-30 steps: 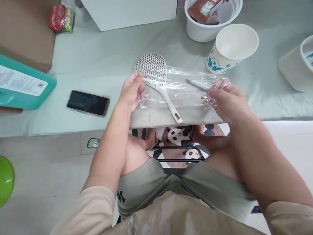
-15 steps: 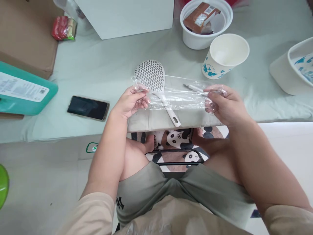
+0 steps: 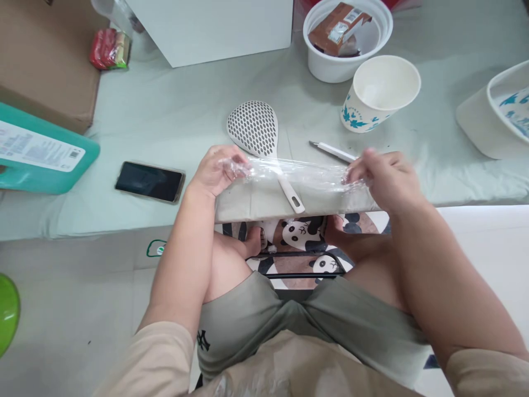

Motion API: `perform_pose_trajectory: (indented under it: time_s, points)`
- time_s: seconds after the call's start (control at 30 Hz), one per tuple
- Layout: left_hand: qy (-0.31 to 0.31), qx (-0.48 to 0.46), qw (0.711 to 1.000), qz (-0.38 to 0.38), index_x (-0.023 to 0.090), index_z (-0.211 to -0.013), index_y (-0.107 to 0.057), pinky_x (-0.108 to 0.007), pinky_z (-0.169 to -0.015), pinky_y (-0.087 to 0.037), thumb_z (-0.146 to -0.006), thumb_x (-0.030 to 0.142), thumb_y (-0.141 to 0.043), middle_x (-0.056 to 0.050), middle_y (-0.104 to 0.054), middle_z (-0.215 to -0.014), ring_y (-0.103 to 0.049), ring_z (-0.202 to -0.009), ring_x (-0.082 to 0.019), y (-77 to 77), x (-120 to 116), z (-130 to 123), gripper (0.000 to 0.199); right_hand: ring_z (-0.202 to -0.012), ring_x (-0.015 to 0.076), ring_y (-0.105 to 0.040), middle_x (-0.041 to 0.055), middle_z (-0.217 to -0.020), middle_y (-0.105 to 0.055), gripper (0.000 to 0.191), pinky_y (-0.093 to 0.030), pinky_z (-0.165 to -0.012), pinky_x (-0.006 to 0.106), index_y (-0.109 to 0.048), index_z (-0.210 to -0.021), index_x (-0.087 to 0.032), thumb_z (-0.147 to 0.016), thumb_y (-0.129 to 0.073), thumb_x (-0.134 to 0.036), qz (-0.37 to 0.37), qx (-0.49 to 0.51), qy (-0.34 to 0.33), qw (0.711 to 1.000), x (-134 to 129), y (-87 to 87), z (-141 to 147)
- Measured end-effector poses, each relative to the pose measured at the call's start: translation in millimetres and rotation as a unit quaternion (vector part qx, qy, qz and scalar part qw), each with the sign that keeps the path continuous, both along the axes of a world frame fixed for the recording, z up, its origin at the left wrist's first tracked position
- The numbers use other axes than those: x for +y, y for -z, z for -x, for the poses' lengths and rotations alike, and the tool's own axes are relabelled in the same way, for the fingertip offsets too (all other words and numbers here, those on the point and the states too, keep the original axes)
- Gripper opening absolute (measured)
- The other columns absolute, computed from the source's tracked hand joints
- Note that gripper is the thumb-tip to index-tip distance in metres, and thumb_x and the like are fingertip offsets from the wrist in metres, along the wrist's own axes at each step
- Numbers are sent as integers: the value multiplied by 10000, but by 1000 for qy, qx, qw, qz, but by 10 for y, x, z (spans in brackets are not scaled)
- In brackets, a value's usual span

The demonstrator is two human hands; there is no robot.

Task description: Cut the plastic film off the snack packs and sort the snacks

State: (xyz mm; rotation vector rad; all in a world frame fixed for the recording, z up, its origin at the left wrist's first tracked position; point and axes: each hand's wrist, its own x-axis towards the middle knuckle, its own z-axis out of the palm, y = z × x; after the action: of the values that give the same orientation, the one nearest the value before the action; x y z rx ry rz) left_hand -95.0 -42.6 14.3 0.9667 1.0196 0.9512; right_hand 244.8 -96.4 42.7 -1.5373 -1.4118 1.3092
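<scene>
A clear plastic wrapper (image 3: 303,175) is stretched between my two hands, above the table's front edge. My left hand (image 3: 221,170) is closed on its left end, the fingers pinching the film. At the other end my right hand (image 3: 384,176), slightly blurred, grips the film between thumb and fingers. Behind and below the film lies a white skimmer (image 3: 254,128) with a perforated head, its handle pointing toward me and partly seen through the plastic. A white pen-like tool (image 3: 333,151) with a dark tip lies just beyond my right hand, its near end hidden by the fingers.
A phone (image 3: 150,182) lies left of my left hand. Toward the back right stand a paper cup (image 3: 382,91) and a white tub (image 3: 330,69) holding a brown packet. A white container (image 3: 475,127) is at far right, a teal jug (image 3: 82,157) at far left.
The film has been drawn into a narrower band and sits lower, uncovering the skimmer's head and the pen-like tool. My right hand has turned, its thumb now raised.
</scene>
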Motion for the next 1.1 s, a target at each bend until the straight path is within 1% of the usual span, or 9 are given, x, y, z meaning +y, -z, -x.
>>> perform_pose_trajectory:
  time_s: [0.07,0.13,0.33,0.5,0.6,0.7,0.83,0.97,1.1]
  points:
    - [-5,5,1000,-21,193,-637,-709,-191,-503,-519,-598,266,-836,3,-670,-603,-612,-522,-91,-27,-32,-25,152,-662,153,-551,31,-653,-610,390,-446,-649,317,-621,-598,-216,-828,-744,-506,-5,-65,-12,998,-27,-15,15]
    - [-18,7,1000,-24,202,-693,-696,-191,-550,-542,-552,114,-797,21,-669,-648,-654,-590,-100,-37,-51,-44,194,-595,126,-522,-19,-629,-569,304,-432,-577,287,-599,-705,-224,-730,-854,-386,10,-53,-30,998,-52,-24,24]
    - [-89,-3,995,-37,264,-952,-632,-184,-474,-456,-536,21,-726,65,-644,-688,-633,-536,-100,-21,-56,-76,490,-540,179,-617,-8,-662,-647,551,-465,-447,294,-638,-1192,-224,-725,-862,-412,159,56,-165,972,-99,-74,35]
    - [-69,3,996,-53,291,-1054,-606,-199,-507,-462,-583,39,-754,56,-632,-774,-631,-564,-93,-14,-35,-122,554,-467,100,-488,-22,-602,-596,320,-346,-409,238,-753,-987,-181,-785,-811,-423,197,28,-317,927,-107,-161,174]
    - [-106,20,991,-79,310,-1094,-596,-196,-510,-450,-628,75,-796,39,-662,-872,-625,-585,-84,29,17,-135,559,-581,100,-525,1,-671,-637,311,-409,-523,234,-776,-875,-165,-848,-733,-472,178,46,-399,898,-115,-199,253]
    - [-136,47,985,-95,327,-1130,-601,-208,-520,-446,-669,114,-819,18,-672,-1019,-624,-597,-77,106,76,-120,552,-692,125,-583,30,-774,-705,380,-462,-642,256,-817,-943,-162,-877,-690,-514,152,69,-415,894,-122,-206,278]
    - [-181,93,971,-123,328,-1123,-636,-226,-548,-466,-715,131,-810,13,-654,-1105,-612,-595,-70,209,127,-89,486,-670,118,-544,21,-749,-682,400,-433,-627,252,-833,-1035,-178,-906,-666,-518,136,61,-411,899,-128,-177,267]
    - [-225,140,951,-161,249,-944,-714,-225,-536,-456,-784,90,-712,-21,-657,-1192,-585,-578,-54,230,130,-117,226,-731,127,-587,41,-836,-704,376,-479,-687,259,-828,-1044,-182,-938,-639,-489,134,112,-424,889,-153,-145,289]
    - [-139,238,933,-229,174,-718,-745,-271,-749,-562,-793,55,-635,-71,-687,-1255,-684,-855,-141,168,64,-207,179,-670,120,-570,39,-787,-676,383,-476,-645,271,-817,-1040,-185,-902,-696,-522,83,201,-418,882,-226,-126,318]
